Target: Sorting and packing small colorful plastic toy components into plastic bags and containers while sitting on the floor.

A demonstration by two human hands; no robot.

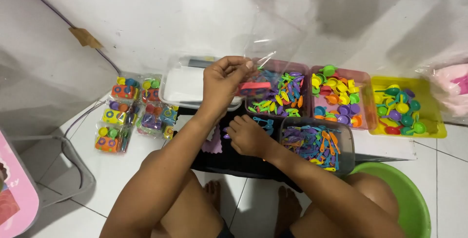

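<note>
Left hand: raised, fingers pinched on the edge of a clear plastic bag.
Right hand: at 5 o'clock of it, fingers curled over a black tray; grip cannot be told.
Toy-filled bins crowd 3 o'clock; open floor tile at 8 o'clock.

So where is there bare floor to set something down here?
Bare tile shows between the filled packets and the left knee, and a strip right of the green basin, below the yellow tray. Crowded: the toy trays sit edge to edge along the wall, with the left hand and right hand over them.
</note>
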